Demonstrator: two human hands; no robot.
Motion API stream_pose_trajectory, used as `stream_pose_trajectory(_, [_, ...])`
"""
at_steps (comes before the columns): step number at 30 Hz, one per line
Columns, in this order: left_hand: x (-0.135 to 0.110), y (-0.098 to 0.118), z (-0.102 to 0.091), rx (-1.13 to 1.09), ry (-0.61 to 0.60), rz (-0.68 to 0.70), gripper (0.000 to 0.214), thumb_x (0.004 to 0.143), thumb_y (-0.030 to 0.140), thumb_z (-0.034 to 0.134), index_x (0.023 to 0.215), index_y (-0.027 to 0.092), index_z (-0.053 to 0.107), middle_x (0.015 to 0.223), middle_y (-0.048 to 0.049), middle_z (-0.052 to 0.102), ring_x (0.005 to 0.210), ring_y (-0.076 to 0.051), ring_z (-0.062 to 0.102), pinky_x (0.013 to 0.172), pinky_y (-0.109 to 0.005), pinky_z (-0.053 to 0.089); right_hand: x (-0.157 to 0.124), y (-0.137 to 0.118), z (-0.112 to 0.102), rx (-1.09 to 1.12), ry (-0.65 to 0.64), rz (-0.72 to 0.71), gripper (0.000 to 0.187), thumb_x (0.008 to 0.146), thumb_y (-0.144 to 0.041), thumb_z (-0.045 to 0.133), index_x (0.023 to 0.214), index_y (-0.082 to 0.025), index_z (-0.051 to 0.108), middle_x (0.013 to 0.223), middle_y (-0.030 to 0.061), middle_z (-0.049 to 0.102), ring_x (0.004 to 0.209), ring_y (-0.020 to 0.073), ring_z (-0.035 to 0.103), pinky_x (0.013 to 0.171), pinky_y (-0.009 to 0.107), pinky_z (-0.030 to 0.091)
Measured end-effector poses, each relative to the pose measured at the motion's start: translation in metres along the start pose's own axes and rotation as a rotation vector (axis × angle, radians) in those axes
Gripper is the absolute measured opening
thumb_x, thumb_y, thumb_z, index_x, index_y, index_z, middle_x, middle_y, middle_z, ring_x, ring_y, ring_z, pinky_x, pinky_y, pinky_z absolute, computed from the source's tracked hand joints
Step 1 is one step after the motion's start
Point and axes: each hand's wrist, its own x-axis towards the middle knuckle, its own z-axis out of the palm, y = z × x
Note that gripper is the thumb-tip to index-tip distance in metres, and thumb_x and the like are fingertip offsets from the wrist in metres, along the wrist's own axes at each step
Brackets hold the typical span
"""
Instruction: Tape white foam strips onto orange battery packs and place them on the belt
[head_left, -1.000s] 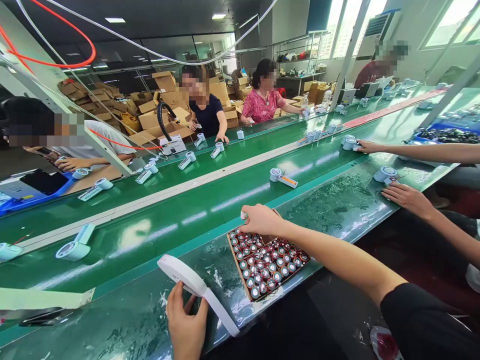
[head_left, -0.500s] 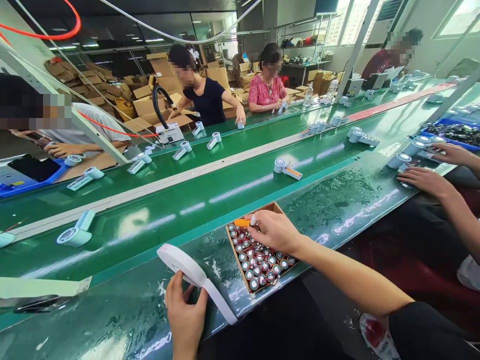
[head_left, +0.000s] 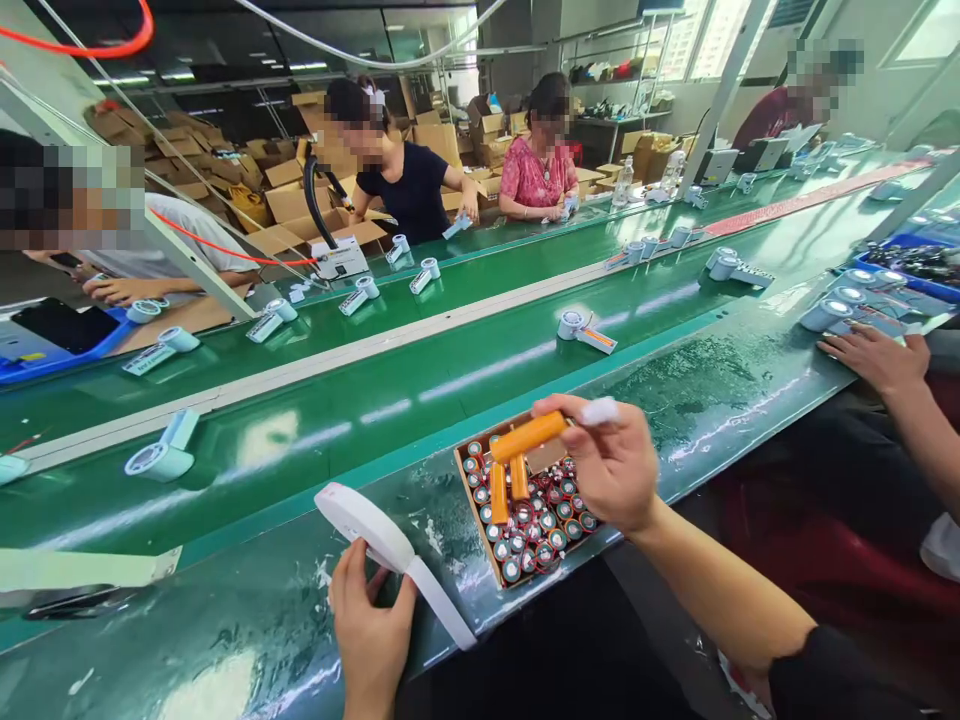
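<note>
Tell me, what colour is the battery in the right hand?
Orange. The battery held by the right hand shows best in the head view.

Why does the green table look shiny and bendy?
In the head view, ceiling lights and windows leave white glare streaks on the green belt; the wide lens bows its straight edges. The right hand holding the orange battery stays sharp.
</note>
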Motion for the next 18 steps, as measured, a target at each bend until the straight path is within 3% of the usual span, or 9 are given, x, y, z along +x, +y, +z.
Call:
stream_pose_trajectory(2, [0.001, 0.001, 0.0, 0.002, 0.002, -0.001, 0.063, 0.073, 0.053, 0.07, 0.127, 0.021, 0.06, 0.129, -0.0126, 0.058, 0.13, -0.037, 0.052, 0.105, -0.053, 0.053, 0.006, -0.002, -0.005, 0.0, -0.003, 0.014, 0.018, 0.117, -0.038, 0.049, 0.12, -0.026, 0.037, 0.126, 0.0092, 0.062, 0.115, 0.0232, 0.063, 0.096, 0.041, 0.059])
stream_pose_trajectory(7, [-0.001, 0.0, 0.0, -0.022, -0.003, -0.006, 0.061, 0.071, 0.051, 0.072, 0.124, 0.022, 0.061, 0.128, -0.0112, 0.058, 0.13, -0.036, 0.051, 0.106, -0.053, 0.051, 0.004, 0.006, -0.009, 0.078, -0.215, 0.22, 0.027, 0.115, -0.046, 0.053, 0.123, -0.023, 0.042, 0.123, 0.0096, 0.062, 0.11, 0.0225, 0.065, 0.097, 0.038, 0.059])
stream_pose_trajectory(12, [-0.021, 0.018, -0.007, 0.095, 0.057, 0.232, 0.052, 0.068, 0.045, 0.076, 0.113, 0.022, 0.063, 0.117, -0.0126, 0.063, 0.127, -0.039, 0.052, 0.116, -0.062, 0.037, -0.021, -0.01, -0.006, 0.295, -0.281, 0.286, 0.024, 0.117, -0.042, 0.05, 0.125, -0.025, 0.036, 0.12, 0.0087, 0.064, 0.104, 0.0221, 0.068, 0.093, 0.039, 0.06])
stream_pose_trajectory(14, [-0.033, 0.031, -0.01, 0.137, 0.048, 0.331, 0.047, 0.069, 0.04, 0.077, 0.111, 0.023, 0.065, 0.114, -0.0124, 0.066, 0.128, -0.04, 0.052, 0.116, -0.063, 0.036, -0.03, -0.02, -0.008, 0.2, -0.332, 0.324, 0.022, 0.116, -0.04, 0.051, 0.128, -0.024, 0.04, 0.121, 0.0095, 0.064, 0.107, 0.0228, 0.067, 0.094, 0.038, 0.059])
stream_pose_trajectory(18, [-0.046, 0.048, -0.017, 0.211, -0.029, 0.465, 0.044, 0.071, 0.028, 0.077, 0.114, 0.027, 0.07, 0.113, -0.0102, 0.07, 0.126, -0.038, 0.054, 0.115, -0.063, 0.036, -0.039, -0.033, -0.012, -0.219, -0.517, 0.321, 0.019, 0.113, -0.03, 0.049, 0.129, -0.022, 0.052, 0.116, 0.0071, 0.067, 0.107, 0.0252, 0.067, 0.095, 0.036, 0.057])
